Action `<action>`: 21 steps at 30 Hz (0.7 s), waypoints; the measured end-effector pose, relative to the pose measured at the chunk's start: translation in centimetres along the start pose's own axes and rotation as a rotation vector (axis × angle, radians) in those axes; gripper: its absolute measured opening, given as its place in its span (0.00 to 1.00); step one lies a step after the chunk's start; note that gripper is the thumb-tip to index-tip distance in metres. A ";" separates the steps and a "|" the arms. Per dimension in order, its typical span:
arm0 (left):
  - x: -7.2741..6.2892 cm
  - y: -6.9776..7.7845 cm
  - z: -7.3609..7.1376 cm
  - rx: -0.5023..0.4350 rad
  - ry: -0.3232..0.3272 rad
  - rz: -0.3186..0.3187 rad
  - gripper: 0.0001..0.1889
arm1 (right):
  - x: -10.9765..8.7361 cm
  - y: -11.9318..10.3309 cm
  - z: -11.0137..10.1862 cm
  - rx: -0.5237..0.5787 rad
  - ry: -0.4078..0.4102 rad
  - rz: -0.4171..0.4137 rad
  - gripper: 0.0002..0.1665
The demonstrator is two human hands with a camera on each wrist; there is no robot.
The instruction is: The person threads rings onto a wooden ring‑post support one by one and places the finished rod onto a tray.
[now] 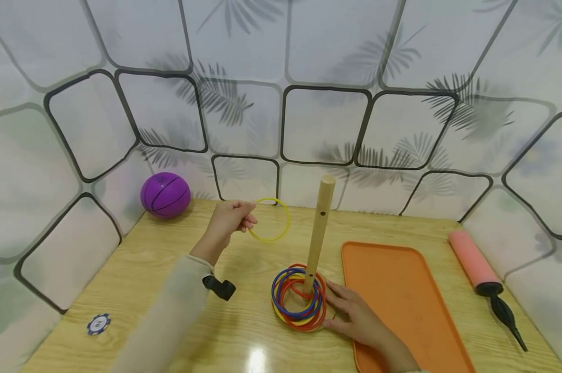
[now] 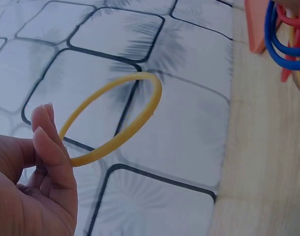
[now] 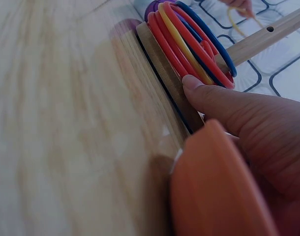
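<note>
My left hand (image 1: 228,221) is raised over the table and pinches a thin yellow ring (image 2: 110,145) between thumb and fingers, the loop reaching toward the post. A wooden post (image 1: 319,233) stands upright on a flat wooden base (image 3: 189,112). Around its foot lies a loose pile of red, blue and yellow rings (image 1: 296,315). At the right side of the base is my right hand (image 1: 355,316), its fingers extended along the edge. In the right wrist view the thumb (image 3: 209,96) rests at the lowest red ring and the base rim; the other fingers are mostly hidden.
An orange tray (image 1: 402,290) lies right of the post, partly under my right forearm. Beyond it is a pink hand pump (image 1: 477,259) with a black nozzle. A purple ball (image 1: 165,195) sits at the back left, and a poker chip (image 1: 98,324) lies front left.
</note>
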State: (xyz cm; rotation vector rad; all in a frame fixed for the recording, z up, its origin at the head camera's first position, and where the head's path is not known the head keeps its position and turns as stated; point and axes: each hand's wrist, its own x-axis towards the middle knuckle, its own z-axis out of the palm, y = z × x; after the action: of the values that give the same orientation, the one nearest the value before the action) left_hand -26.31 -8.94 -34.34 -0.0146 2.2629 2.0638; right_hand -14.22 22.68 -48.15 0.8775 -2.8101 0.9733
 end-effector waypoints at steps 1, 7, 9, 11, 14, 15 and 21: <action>-0.3 0.6 -0.1 -0.012 -0.002 0.013 0.15 | 0.0 0.0 0.0 0.004 -0.005 0.007 0.38; -1.8 4.0 -0.7 -0.140 -0.002 0.076 0.10 | 0.0 -0.2 0.0 0.015 -0.016 0.023 0.38; -2.2 4.8 -0.9 -0.211 -0.007 0.089 0.08 | 0.0 -0.3 0.0 0.016 -0.014 0.022 0.37; -2.6 5.5 -1.1 -0.279 -0.017 0.094 0.09 | 0.0 -0.4 0.0 0.009 -0.010 0.017 0.37; -3.2 6.4 -1.2 -0.370 -0.040 0.091 0.13 | 0.0 -0.5 0.0 -0.009 0.006 -0.005 0.37; -3.4 6.7 -1.2 -0.397 -0.047 0.088 0.14 | -0.1 -0.5 0.0 -0.023 0.013 -0.018 0.37; -4.5 8.8 -1.1 -0.585 -0.098 0.078 0.15 | -0.1 -0.5 0.0 -0.060 0.033 -0.054 0.38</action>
State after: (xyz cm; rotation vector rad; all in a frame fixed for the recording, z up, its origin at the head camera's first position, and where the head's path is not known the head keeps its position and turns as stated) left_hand -22.42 -9.46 -25.20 0.1379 1.5557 2.6192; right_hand -13.91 22.39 -47.89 0.9160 -2.7576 0.8832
